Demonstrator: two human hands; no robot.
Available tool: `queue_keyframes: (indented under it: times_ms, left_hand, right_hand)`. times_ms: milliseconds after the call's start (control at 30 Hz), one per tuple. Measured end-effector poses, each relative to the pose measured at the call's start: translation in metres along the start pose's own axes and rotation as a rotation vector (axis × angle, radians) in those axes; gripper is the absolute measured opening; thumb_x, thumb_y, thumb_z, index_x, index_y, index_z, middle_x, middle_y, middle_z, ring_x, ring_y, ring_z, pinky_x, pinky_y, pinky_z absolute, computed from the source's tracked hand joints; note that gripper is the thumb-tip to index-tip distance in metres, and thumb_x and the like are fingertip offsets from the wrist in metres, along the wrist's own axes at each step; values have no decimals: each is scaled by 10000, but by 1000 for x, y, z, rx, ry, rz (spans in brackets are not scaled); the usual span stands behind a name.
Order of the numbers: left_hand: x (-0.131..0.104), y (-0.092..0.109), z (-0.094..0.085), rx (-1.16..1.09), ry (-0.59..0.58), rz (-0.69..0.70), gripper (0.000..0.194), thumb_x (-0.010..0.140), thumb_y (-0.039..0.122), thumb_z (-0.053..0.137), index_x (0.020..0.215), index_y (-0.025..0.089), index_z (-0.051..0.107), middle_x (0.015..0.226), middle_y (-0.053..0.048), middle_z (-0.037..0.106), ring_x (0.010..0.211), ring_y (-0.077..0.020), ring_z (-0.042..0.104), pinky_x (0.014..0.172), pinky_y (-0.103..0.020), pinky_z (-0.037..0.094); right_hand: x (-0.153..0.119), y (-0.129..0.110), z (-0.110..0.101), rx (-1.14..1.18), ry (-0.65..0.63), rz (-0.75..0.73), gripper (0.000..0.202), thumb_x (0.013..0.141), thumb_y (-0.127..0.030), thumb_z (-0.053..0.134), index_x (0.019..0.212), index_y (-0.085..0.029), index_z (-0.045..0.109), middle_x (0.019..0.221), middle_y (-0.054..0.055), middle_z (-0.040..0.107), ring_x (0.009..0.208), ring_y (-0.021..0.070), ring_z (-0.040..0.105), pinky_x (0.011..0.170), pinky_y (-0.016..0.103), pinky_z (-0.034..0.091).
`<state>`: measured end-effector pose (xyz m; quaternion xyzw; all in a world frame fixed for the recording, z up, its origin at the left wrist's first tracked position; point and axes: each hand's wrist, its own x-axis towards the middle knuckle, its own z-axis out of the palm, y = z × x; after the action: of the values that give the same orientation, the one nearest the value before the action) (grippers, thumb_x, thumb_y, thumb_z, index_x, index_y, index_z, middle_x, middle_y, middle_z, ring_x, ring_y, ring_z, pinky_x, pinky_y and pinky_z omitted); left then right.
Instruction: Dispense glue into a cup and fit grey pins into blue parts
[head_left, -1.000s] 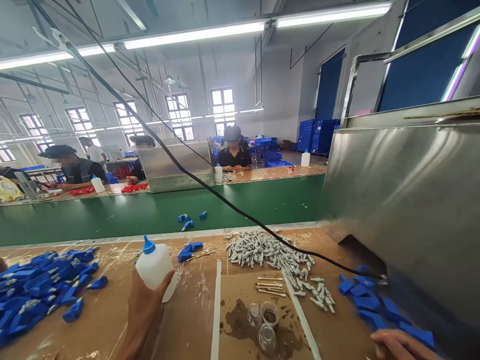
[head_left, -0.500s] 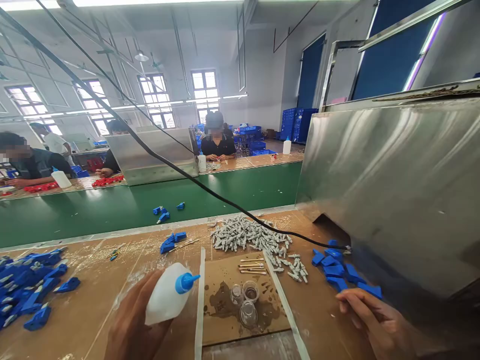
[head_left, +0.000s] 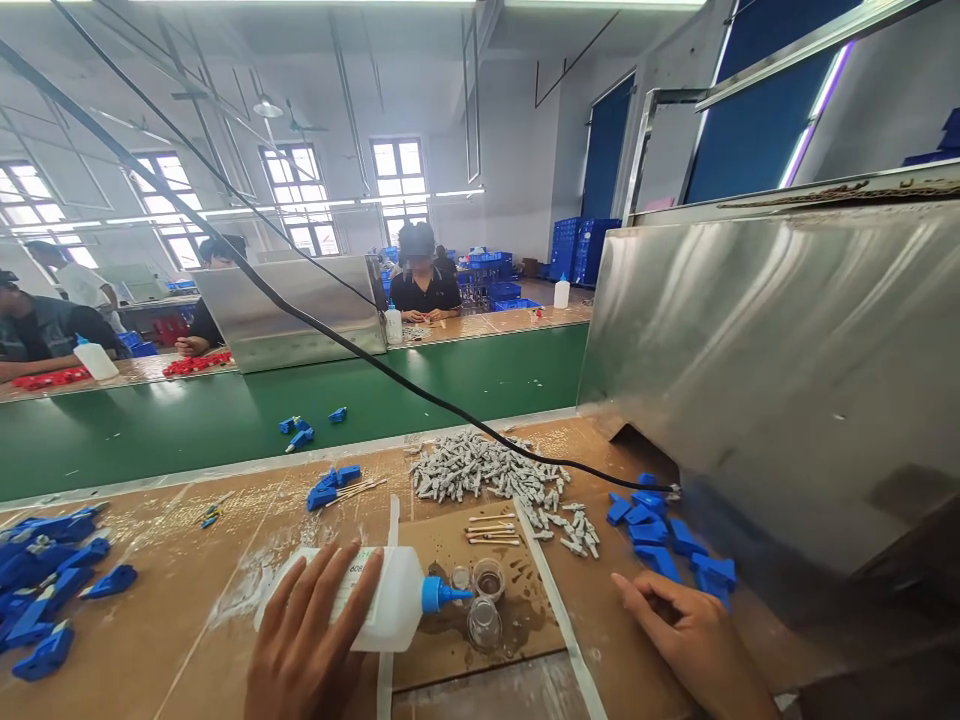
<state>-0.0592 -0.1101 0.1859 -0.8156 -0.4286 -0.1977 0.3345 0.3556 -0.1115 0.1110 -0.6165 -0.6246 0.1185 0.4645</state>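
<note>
My left hand (head_left: 315,630) is wrapped over a white squeeze bottle (head_left: 390,600) with a blue nozzle cap. The bottle lies tipped on its side in the air, and its nozzle points right, over the small clear cups. One clear cup (head_left: 485,622) is in front, with another cup (head_left: 489,578) and a smaller one (head_left: 460,579) behind it, on a wet cardboard piece (head_left: 427,650). My right hand (head_left: 679,635) is half curled beside the blue plastic parts (head_left: 652,530), fingers slightly apart; nothing shows in it.
Cotton swabs (head_left: 491,530) lie behind the cups, before a heap of grey parts (head_left: 480,465). More blue parts (head_left: 45,570) are piled at left. A metal panel (head_left: 750,380) stands at right; a black cable (head_left: 420,390) crosses above a green belt (head_left: 450,385). Co-workers sit beyond.
The bottle has moved right and been tipped from slanted to nearly level, its nozzle now above the cups. My right hand has shifted left, its fingers loosened. The view has turned slightly right.
</note>
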Motion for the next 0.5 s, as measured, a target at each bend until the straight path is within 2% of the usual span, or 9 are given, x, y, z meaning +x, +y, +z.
queue_keyframes:
  times_ms: [100,333,500]
  left_hand:
    - [2,2,2,-6,-11,1,657,880,117,633,1513,244,513,1463,-147,633,1347,-360,580,1259,-514,274]
    - [7,10,2,-65,-25,-52,649,889,34,569,1496,263,542,1463,-155,644,1362,-378,582,1227,-560,330]
    - [8,10,6,-78,-31,-38,704,920,68,570,1572,300,444,1484,-152,633,1372,-372,583,1244,-560,315]
  right_hand:
    - [1,1,-2,-3,-18,24,592,915,-699,542,575,-224,638,531,-16,580,486,131,538,503,230,428]
    - [1,6,-3,26,-27,68,598,901,-709,550,557,-222,594,522,-27,509,478,121,466,476,244,378]
    - [0,8,-3,45,-56,111,576,918,-687,542,583,-222,599,541,-29,495,504,125,474,507,249,380]
